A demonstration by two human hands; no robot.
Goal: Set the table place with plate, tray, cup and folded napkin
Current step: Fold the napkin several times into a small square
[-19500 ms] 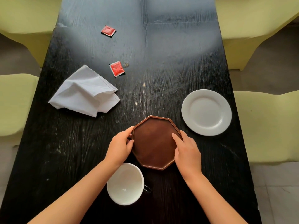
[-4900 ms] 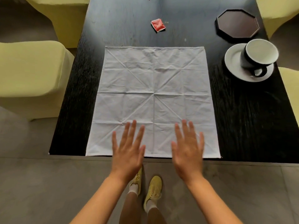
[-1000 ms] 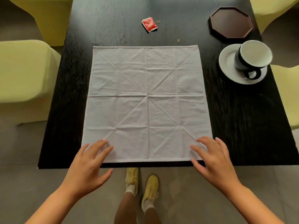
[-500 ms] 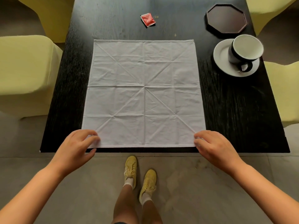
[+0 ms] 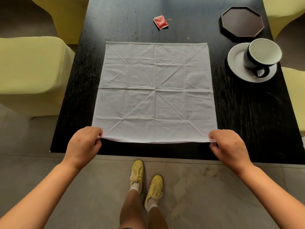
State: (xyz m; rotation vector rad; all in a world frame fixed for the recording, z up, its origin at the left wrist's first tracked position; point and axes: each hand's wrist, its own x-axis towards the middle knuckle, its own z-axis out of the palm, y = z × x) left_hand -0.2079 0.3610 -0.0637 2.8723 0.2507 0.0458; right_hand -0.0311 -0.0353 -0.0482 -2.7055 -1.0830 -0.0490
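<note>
Napkin [image 5: 155, 91] cloth, white and creased with diagonal and cross fold lines, is spread open as a square on the dark table [image 5: 247, 123], its near edge lifted slightly off the wood. That near edge is pinched at both corners: the left corner is gripped by the left hand [image 5: 83, 144], fingers curled closed over the hem with the thumb underneath, and the right corner is gripped the same way by the right hand [image 5: 228, 146]. Both hands are held just above the table's near edge, knuckles up, forearms bare. Well apart from the cloth, at the right, a dark cup [image 5: 260, 56] with a pale inside is seated on a white plate [image 5: 236, 63], its handle turned toward the near side. Just beyond the plate, an octagonal brown tray [image 5: 241, 21] is set flat. A small red packet [image 5: 160, 22] is seen past the napkin's far edge. Yellow-green chairs [image 5: 33, 70] are placed along both sides, and yellow shoes [image 5: 146, 182] are visible on the floor below.
</note>
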